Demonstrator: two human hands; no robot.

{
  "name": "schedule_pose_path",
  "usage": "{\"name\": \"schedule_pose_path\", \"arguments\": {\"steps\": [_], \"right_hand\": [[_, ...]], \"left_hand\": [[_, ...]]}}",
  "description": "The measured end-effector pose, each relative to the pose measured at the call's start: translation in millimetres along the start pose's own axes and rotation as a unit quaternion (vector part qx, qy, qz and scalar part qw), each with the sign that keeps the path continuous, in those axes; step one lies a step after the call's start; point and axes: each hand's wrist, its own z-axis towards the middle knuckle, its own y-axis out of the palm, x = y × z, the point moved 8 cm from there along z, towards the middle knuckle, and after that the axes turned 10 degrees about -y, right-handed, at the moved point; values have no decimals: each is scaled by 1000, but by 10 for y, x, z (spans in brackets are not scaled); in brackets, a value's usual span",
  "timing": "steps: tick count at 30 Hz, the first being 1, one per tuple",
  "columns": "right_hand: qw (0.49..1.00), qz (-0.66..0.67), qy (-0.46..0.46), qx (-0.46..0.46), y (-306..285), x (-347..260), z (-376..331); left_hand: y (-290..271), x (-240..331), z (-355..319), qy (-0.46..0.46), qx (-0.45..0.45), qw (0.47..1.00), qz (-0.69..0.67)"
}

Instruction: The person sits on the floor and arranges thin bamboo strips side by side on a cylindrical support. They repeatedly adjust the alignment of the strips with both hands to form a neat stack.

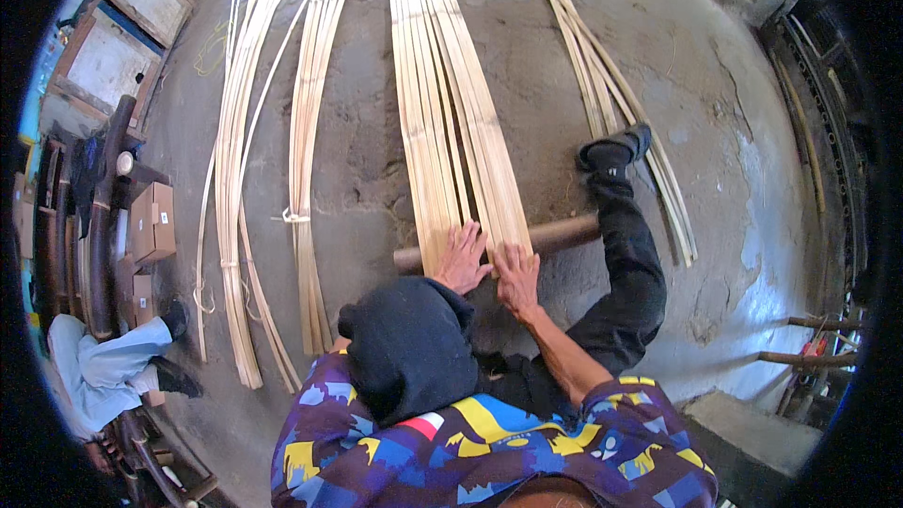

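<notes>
Long pale bamboo strips (428,103) lie side by side, running away from me, with a narrow dark gap between two groups. Their near ends rest across a thick brown pole (564,233). On the left group's near end my left hand (461,259) lies with its fingers spread. Close beside it, my right hand (515,275) is closed over the near ends of the right group, fingers pressed together. My bent left knee in black trousers (404,348) hides part of the left forearm.
Tied bundles of bamboo strips (306,132) (249,113) lie to the left, and loose strips (583,47) to the right. My right foot (613,146) rests near those. Cardboard boxes (152,223), dark poles (99,254) and another person's legs (118,362) are at the left edge.
</notes>
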Motion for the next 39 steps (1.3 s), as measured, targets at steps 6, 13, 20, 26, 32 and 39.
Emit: {"name": "schedule_pose_path", "arguments": {"steps": [6,13,20,26,32,39], "right_hand": [[998,47,-21,-34,-49,17,36],[999,14,-30,-26,101,55,-76],[997,-42,-51,35,73,90,31],[998,30,-17,-62,190,89,-90],[998,-51,-44,19,80,66,14],[999,-11,-49,15,91,40,-77]], "left_hand": [[112,19,246,-30,-79,996,26],[205,21,293,-50,-114,992,1],[254,-52,436,-44,-103,994,0],[279,17,310,-32,-103,994,-11],[249,-42,420,-28,-100,994,26],[307,-20,328,-23,-85,996,7]]}}
